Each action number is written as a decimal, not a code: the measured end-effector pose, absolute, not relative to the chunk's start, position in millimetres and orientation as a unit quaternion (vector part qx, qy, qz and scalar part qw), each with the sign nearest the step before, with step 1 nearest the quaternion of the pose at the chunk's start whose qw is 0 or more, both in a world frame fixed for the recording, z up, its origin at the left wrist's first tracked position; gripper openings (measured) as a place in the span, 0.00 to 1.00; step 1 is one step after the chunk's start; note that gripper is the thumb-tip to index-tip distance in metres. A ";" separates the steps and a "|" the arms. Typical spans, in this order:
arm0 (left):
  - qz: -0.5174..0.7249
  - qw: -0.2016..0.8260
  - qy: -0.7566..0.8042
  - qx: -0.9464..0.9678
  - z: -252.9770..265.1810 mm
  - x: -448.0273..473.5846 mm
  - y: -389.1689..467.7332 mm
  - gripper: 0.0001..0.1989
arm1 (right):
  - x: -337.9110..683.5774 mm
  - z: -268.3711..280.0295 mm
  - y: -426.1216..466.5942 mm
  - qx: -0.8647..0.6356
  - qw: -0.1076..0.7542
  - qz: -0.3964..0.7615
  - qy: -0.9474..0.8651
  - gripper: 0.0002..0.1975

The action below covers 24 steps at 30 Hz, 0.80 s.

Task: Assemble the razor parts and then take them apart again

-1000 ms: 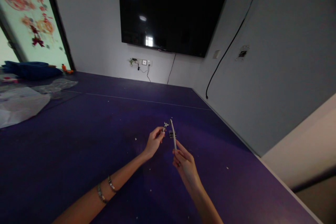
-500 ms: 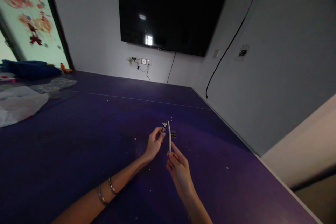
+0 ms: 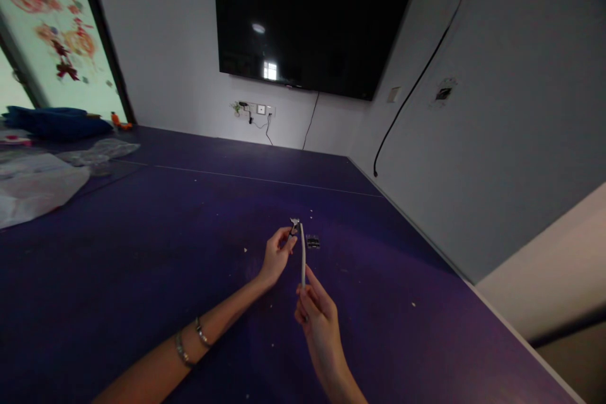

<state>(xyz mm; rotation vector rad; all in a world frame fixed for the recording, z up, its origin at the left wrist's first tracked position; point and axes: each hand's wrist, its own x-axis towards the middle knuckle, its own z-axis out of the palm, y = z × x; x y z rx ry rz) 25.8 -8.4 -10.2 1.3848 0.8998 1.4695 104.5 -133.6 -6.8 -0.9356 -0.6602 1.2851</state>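
Between its thumb and fingers, my left hand (image 3: 278, 254) grips a small silver-and-black piece (image 3: 294, 225); its exact kind is too small to make out. My right hand (image 3: 322, 322) pinches the lower end of a thin pale strip (image 3: 303, 259), seen almost edge-on and pointing up and away. The strip's top end is close to the silver-and-black piece; I cannot tell whether they touch. Just right of the strip, a small dark rectangular piece (image 3: 313, 242) lies on the purple surface (image 3: 213, 252).
Clear plastic wrapping (image 3: 106, 150) and a whitish plastic sheet (image 3: 42, 186) lie on the left, with a dark blue cloth bundle (image 3: 57, 123) and a small orange object (image 3: 120, 123) behind. A black cable (image 3: 416, 79) hangs along the right wall. Small pale scraps dot the surface.
My right hand has moved slightly down and left with the strip, which uncovers more of the dark piece. My left hand has shifted a little left, still gripping the silver-and-black piece.
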 end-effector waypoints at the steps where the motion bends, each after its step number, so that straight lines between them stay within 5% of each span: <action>1: 0.596 0.453 0.367 0.552 -10.7 25.0 -6.4 0.12 | 104.5 -7.9 -135.6 -0.414 0.652 0.558 -0.304 0.26; 10: 0.576 0.508 0.365 0.527 -14.4 20.6 6.1 0.21 | 152.2 31.2 -104.1 -0.479 0.668 0.344 -0.454 0.19; 24: 0.479 0.672 0.290 0.485 -2.0 24.4 -14.5 0.17 | 209.1 2.0 -19.4 -0.675 0.498 0.123 -0.531 0.26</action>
